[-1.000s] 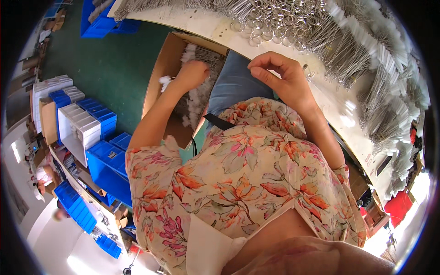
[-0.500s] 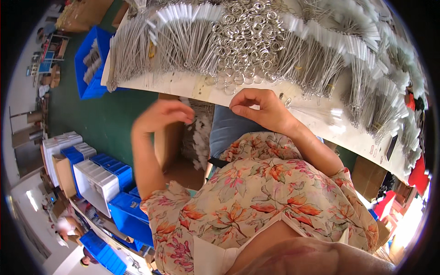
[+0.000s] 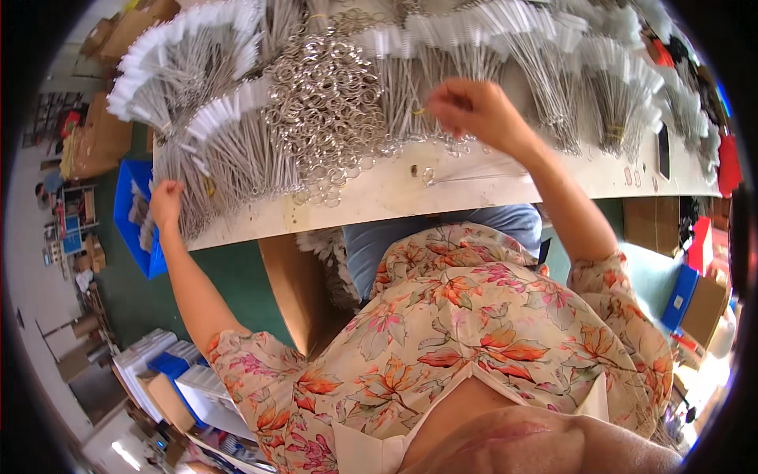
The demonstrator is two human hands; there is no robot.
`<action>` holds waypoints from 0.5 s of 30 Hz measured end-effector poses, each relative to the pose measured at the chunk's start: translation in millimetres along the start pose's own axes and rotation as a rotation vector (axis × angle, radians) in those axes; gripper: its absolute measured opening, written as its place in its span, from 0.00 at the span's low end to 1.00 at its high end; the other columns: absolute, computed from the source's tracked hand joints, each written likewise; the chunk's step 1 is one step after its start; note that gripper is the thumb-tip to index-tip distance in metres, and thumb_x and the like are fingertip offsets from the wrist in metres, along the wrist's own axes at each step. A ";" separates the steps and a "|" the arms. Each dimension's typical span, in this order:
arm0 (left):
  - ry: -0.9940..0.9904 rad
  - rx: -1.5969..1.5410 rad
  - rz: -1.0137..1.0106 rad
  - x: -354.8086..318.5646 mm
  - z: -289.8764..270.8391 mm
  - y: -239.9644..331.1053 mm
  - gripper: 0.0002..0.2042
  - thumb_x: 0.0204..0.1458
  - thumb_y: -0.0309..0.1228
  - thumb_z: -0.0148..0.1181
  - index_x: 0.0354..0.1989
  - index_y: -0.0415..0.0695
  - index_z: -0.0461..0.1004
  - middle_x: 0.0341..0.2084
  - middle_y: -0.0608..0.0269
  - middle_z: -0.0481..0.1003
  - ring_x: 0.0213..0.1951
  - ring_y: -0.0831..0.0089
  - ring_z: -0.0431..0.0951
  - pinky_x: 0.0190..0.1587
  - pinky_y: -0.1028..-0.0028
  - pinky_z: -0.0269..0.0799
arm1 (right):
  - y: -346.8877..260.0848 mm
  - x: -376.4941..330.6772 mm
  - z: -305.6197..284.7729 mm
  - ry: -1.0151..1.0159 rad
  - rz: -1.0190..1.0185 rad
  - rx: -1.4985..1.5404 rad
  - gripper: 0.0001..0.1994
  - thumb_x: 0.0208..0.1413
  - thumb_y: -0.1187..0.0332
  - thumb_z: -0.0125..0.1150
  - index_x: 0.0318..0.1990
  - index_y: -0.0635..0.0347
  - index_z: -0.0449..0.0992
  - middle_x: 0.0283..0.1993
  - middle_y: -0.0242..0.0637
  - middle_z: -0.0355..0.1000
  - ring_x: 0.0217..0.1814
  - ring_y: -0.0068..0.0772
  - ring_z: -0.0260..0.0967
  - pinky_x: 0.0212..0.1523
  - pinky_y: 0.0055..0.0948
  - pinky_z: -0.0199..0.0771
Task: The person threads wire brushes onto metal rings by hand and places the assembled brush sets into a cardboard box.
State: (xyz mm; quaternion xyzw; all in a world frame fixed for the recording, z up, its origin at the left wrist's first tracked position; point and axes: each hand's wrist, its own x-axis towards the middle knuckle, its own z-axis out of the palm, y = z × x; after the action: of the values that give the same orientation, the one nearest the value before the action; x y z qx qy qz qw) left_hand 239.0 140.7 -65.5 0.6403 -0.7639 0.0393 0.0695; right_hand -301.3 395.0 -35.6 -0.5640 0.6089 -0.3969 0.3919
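At the table's left end, my left hand (image 3: 166, 205) has its fingertips drawn together at the edge of a bundle of thin wire-handled brushes (image 3: 237, 146) with white bristles. Whatever is in those fingers is too small to make out. My right hand (image 3: 474, 114) hovers over the wire stems of more brushes (image 3: 403, 87), its curled fingers smeared by motion. Between the hands lies a heap of shiny metal rings (image 3: 324, 110), a few spilling toward the near edge. A loose wire brush (image 3: 474, 175) lies on the table below my right hand.
The white table (image 3: 379, 197) curves across in front of me, with more brush bundles (image 3: 624, 95) to the right. A dark flat object (image 3: 663, 150) lies near its right end. A blue bin (image 3: 130, 213) stands beyond the left end, a cardboard box (image 3: 288, 292) below the near edge.
My left hand has moved from in front of the table out to the brushes at its left end. My right hand has moved forward over the brushes. The view has shifted.
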 end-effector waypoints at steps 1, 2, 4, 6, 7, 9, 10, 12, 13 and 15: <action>-0.003 0.000 0.017 2.6 0.1 -0.5 0.11 0.43 0.39 0.61 0.29 0.44 0.76 0.24 0.58 0.76 0.29 0.63 0.76 0.34 0.69 0.69 | 2.9 10.6 -9.2 0.019 -0.012 -0.071 0.06 0.51 0.72 0.55 0.33 0.64 0.74 0.26 0.36 0.72 0.25 0.18 0.69 0.23 0.20 0.71; -0.017 -0.070 -0.048 2.3 -1.1 -0.1 0.11 0.43 0.38 0.61 0.29 0.44 0.76 0.22 0.58 0.76 0.27 0.64 0.76 0.33 0.69 0.68 | 9.0 24.4 -12.2 0.026 -0.005 -0.067 0.06 0.51 0.72 0.55 0.33 0.64 0.74 0.26 0.36 0.72 0.25 0.18 0.69 0.23 0.20 0.71; -0.022 -0.132 -0.130 -2.1 -4.6 -1.1 0.10 0.44 0.37 0.61 0.29 0.44 0.77 0.21 0.59 0.75 0.26 0.66 0.76 0.32 0.69 0.68 | 21.0 57.8 -10.8 0.109 -0.048 -0.144 0.09 0.52 0.66 0.57 0.34 0.64 0.75 0.23 0.37 0.72 0.24 0.24 0.71 0.26 0.24 0.71; -0.038 -0.140 -0.165 -7.5 -8.0 -0.6 0.09 0.44 0.36 0.60 0.29 0.45 0.78 0.20 0.60 0.75 0.26 0.68 0.76 0.31 0.70 0.68 | 31.7 86.0 -2.8 0.138 -0.089 -0.422 0.11 0.49 0.63 0.58 0.32 0.64 0.76 0.24 0.39 0.73 0.26 0.30 0.72 0.29 0.28 0.72; -0.051 -0.155 -0.164 -8.2 -9.4 2.6 0.08 0.44 0.36 0.59 0.28 0.45 0.78 0.20 0.60 0.75 0.26 0.68 0.76 0.31 0.71 0.68 | 35.5 95.8 2.0 0.183 -0.119 -0.705 0.13 0.47 0.60 0.60 0.31 0.63 0.76 0.26 0.41 0.74 0.29 0.37 0.73 0.32 0.32 0.72; 0.003 -0.119 -0.151 -7.2 -8.6 -1.8 0.09 0.44 0.36 0.58 0.28 0.45 0.77 0.21 0.60 0.76 0.26 0.68 0.76 0.32 0.71 0.69 | 34.9 103.4 6.3 0.185 -0.078 -0.693 0.15 0.42 0.57 0.61 0.29 0.61 0.76 0.28 0.43 0.74 0.33 0.46 0.72 0.37 0.38 0.71; 0.064 -0.073 -0.127 -6.7 -7.4 -7.5 0.09 0.44 0.36 0.58 0.28 0.44 0.77 0.21 0.60 0.76 0.26 0.68 0.76 0.32 0.71 0.69 | 34.1 104.9 2.4 0.161 -0.048 -0.713 0.15 0.41 0.57 0.61 0.29 0.61 0.76 0.27 0.43 0.74 0.32 0.45 0.72 0.36 0.38 0.71; 0.266 -0.182 -0.098 -11.1 -13.7 8.9 0.10 0.46 0.38 0.58 0.29 0.43 0.76 0.22 0.59 0.76 0.27 0.68 0.76 0.33 0.70 0.69 | 42.3 109.2 -2.1 0.129 -0.018 -0.729 0.14 0.41 0.58 0.61 0.29 0.60 0.76 0.26 0.43 0.74 0.31 0.44 0.72 0.36 0.37 0.71; 0.461 -0.315 -0.036 -12.1 -18.5 30.1 0.12 0.47 0.39 0.57 0.29 0.42 0.76 0.23 0.59 0.76 0.27 0.68 0.76 0.33 0.69 0.70 | 48.0 110.1 -7.2 0.124 -0.066 -0.701 0.13 0.42 0.59 0.58 0.27 0.61 0.76 0.24 0.42 0.73 0.28 0.40 0.71 0.32 0.35 0.71; 0.501 -0.593 -0.111 -17.0 -37.8 87.6 0.13 0.48 0.40 0.57 0.29 0.41 0.75 0.24 0.58 0.76 0.27 0.69 0.76 0.33 0.70 0.70 | 41.6 106.4 -15.1 0.132 -0.099 -0.685 0.12 0.44 0.60 0.56 0.26 0.61 0.75 0.21 0.42 0.71 0.25 0.36 0.71 0.29 0.32 0.70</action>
State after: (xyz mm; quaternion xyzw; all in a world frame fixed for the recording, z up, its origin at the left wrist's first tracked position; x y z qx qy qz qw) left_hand 157.8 178.4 -28.3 0.6033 -0.6658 -0.0321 0.4379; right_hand -336.9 291.5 -71.5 -0.6646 0.7028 -0.2234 0.1201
